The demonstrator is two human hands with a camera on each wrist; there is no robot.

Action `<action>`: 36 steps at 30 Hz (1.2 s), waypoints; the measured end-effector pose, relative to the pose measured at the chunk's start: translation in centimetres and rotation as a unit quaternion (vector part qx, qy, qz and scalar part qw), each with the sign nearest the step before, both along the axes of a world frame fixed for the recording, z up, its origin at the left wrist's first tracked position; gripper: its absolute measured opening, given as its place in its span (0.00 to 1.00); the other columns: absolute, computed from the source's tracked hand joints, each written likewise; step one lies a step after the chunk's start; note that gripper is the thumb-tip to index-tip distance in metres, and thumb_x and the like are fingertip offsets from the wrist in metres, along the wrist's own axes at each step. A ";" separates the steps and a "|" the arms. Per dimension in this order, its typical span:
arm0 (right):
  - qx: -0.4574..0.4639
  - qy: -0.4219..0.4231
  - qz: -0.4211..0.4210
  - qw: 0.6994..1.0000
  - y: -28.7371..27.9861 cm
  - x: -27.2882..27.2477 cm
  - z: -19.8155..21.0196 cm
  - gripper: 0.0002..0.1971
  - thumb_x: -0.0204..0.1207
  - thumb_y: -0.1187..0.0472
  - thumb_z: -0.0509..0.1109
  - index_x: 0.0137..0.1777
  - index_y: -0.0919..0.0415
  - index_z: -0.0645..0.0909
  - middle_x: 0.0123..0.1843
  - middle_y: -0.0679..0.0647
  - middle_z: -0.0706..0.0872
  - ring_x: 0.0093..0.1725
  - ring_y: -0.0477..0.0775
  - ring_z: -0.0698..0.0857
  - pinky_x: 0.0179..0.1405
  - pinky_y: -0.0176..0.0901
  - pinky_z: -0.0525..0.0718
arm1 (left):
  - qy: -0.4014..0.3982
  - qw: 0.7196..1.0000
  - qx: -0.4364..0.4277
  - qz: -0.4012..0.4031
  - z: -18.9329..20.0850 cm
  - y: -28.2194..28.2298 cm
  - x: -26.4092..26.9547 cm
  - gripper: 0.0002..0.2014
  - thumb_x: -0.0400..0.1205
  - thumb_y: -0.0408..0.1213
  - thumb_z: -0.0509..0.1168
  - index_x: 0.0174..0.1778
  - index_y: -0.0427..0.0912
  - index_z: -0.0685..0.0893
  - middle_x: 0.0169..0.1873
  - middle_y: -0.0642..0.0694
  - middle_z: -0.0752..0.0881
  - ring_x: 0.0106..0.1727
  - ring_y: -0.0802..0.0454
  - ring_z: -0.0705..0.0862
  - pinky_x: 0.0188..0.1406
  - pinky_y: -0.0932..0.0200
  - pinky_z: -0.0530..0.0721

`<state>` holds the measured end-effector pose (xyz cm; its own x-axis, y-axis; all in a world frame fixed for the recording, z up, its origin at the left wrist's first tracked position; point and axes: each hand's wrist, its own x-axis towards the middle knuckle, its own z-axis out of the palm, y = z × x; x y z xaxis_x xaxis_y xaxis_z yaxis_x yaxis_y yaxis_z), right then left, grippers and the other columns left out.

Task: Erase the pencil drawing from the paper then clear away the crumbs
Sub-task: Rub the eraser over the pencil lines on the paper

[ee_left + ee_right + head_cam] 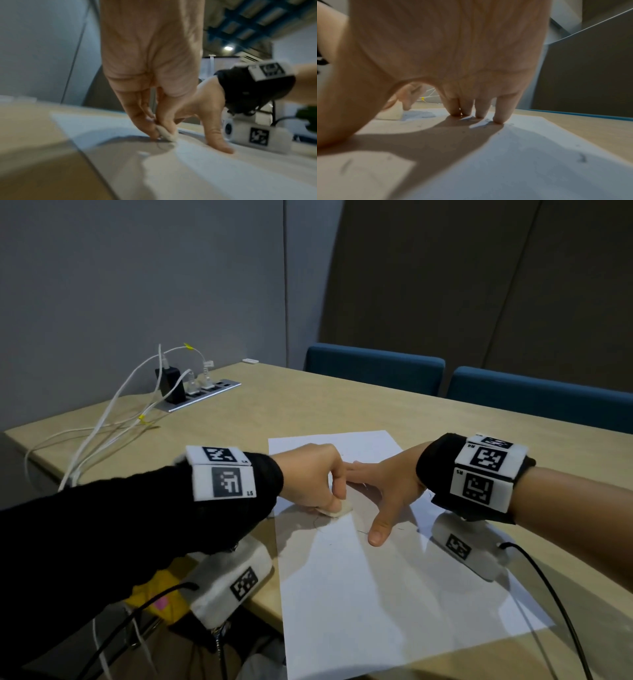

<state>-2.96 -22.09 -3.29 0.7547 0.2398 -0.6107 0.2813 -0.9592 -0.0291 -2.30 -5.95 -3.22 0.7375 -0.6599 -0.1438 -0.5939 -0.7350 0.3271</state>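
A white sheet of paper (359, 583) lies on the wooden table with faint pencil lines (320, 523) near its upper middle. My left hand (313, 479) pinches a small off-white eraser (337, 510) and presses it onto the paper at those lines; the eraser (167, 134) shows between thumb and fingers in the left wrist view. My right hand (380, 487) lies flat on the paper just right of the eraser, fingers straight, thumb spread toward me. Its fingertips (499, 119) press the sheet, with grey crumbs (485, 121) scattered around them.
A power strip (197, 395) with plugged chargers and white cables (113, 419) sits at the table's far left. Two blue chairs (373, 368) stand behind the far edge. Black cables (561, 604) run from my wrist cameras over the near table edge.
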 end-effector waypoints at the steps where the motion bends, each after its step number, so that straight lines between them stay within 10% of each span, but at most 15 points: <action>1: -0.003 -0.002 -0.001 1.000 0.0 0.0 0.0 0.58 0.62 0.36 0.76 0.80 0.36 0.34 0.82 0.34 0.34 0.83 0.44 0.44 0.81 0.56 0.50 | -0.015 1.000 0.003 -0.002 0.0 0.0 -0.1 0.01 0.77 0.36 0.70 0.41 0.47 0.85 0.34 0.55 0.82 0.40 0.53 0.82 0.36 0.65 0.75; 36: -0.041 -0.022 -0.013 0.999 0.4 -0.4 0.6 0.59 0.62 0.34 0.74 0.81 0.41 0.34 0.83 0.34 0.38 0.83 0.46 0.48 0.81 0.56 0.53 | -0.081 0.995 0.058 -0.010 0.6 -0.4 0.4 0.05 0.78 0.37 0.69 0.45 0.40 0.87 0.34 0.55 0.81 0.35 0.56 0.76 0.31 0.65 0.72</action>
<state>-3.40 -21.66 -2.72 0.7864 0.1698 -0.5939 0.2555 -0.9648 0.0624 -1.86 -6.38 -2.66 0.7437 -0.6608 -0.1009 -0.6472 -0.7496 0.1388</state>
